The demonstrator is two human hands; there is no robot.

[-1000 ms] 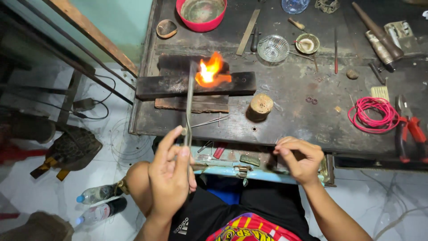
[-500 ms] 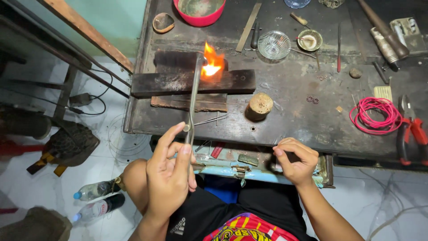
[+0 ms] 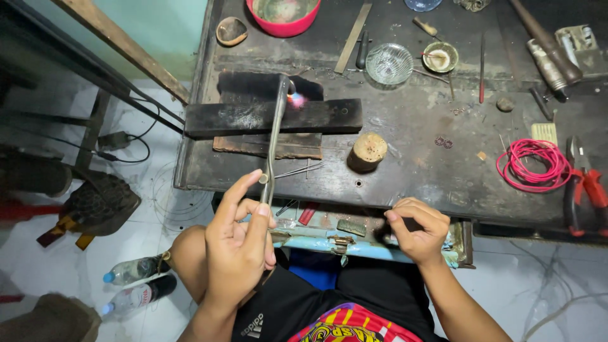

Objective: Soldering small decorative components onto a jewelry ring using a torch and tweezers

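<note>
Clearly the left hand [image 3: 237, 244] is curled closed around the metal torch [image 3: 276, 133], whose small flame [image 3: 296, 99] plays on the charred wooden block [image 3: 272, 117]; the right hand [image 3: 415, 228] pinches a dark object over the open drawer [image 3: 354, 244]. A wavering tip could scorch the bench [image 3: 411, 171].

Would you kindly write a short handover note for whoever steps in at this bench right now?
Left hand: holds the metal torch, its tip over the charred wooden block, with a small pinkish flame at the nozzle.
Right hand: closed around a small dark object at the bench edge, above the open drawer; what it is cannot be made out.
Nearby: wooden stump, glass bowl, red wire coil, red-handled pliers.
Done: torch lit and aimed at the block.
Left: the heated piece is too small to see, so check it before going on.
</note>
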